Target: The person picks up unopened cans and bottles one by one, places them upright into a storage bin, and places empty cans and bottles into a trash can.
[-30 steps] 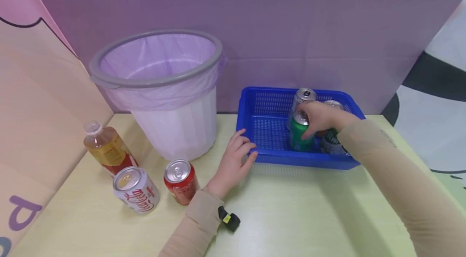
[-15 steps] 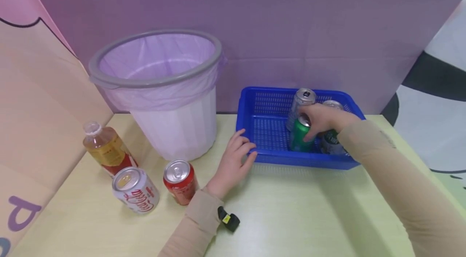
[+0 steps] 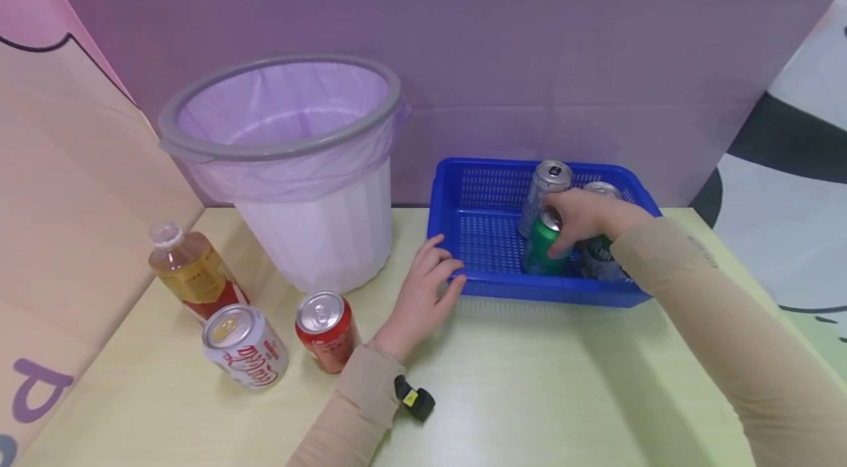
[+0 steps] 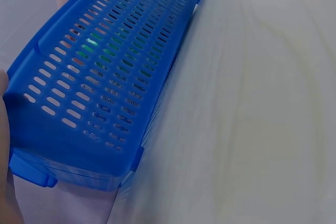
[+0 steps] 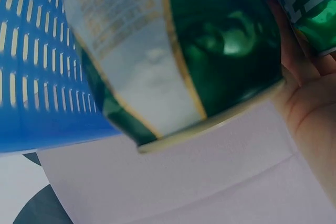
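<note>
My right hand (image 3: 577,217) reaches into a blue plastic basket (image 3: 503,289) and grips a green soda can (image 3: 545,246) near its top, thumb on the near side. Behind that can stands a silver can (image 3: 537,198). A dark green and white can (image 3: 602,265) lies to its right, partly hidden by the hand; in the right wrist view this green and white can (image 5: 178,51) fills the middle. My left hand (image 3: 423,298) rests at the basket's front left corner, fingers spread and fingertips at the rim. The left wrist view shows the slotted basket wall (image 4: 105,77) beside it.
A white bin (image 3: 317,239) with a grey rim and purple liner stands at the back left. On the table before it are a tea-coloured drink bottle (image 3: 195,272), a white Coca-Cola can (image 3: 248,349) and a red can (image 3: 327,334) close to the left forearm.
The green can has tilted slightly under my right hand, which keeps its grip inside the basket. My left hand stays at the basket's corner.
</note>
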Action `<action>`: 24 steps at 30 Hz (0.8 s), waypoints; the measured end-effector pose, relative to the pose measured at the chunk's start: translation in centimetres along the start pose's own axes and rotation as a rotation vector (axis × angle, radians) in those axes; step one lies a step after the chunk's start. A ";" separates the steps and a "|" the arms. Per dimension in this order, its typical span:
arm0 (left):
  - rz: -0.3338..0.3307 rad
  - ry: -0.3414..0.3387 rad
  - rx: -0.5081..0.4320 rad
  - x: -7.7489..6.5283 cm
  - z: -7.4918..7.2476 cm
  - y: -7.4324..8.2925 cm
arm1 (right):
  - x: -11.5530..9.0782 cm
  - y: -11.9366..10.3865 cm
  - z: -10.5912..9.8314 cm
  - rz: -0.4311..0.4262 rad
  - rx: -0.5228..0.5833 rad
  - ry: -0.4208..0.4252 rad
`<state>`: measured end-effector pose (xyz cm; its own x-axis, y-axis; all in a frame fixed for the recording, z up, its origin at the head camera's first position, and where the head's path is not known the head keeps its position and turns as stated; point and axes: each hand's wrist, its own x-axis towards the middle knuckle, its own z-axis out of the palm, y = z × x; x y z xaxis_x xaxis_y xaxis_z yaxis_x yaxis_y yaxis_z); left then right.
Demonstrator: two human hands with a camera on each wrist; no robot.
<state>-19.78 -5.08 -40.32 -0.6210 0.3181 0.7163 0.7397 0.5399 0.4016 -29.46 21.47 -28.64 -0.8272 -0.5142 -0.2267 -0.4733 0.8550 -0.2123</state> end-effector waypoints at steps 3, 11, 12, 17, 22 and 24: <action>-0.002 -0.003 0.002 0.1 0.0 0.0 | 0.0 0.0 0.1 0.004 -0.010 0.002; 0.009 0.001 -0.001 0.1 0.1 0.0 | -0.2 -0.3 -0.1 0.027 -0.002 -0.019; 0.009 0.002 0.000 0.1 0.1 0.0 | -0.2 -0.3 -0.1 0.029 -0.002 -0.021; 0.002 0.002 -0.009 0.1 0.0 0.1 | -0.4 -0.4 -0.4 0.059 0.001 -0.049; 0.001 0.003 -0.009 0.0 0.0 0.1 | -1.0 -0.8 -1.5 0.107 0.021 -0.074; 0.009 0.008 -0.004 0.0 0.0 0.1 | -1.4 -0.8 -1.9 0.137 0.065 -0.088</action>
<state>-19.75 -5.04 -40.27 -0.6120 0.3164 0.7248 0.7466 0.5334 0.3975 -28.48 21.63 -26.30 -0.8517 -0.3992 -0.3396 -0.3347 0.9129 -0.2338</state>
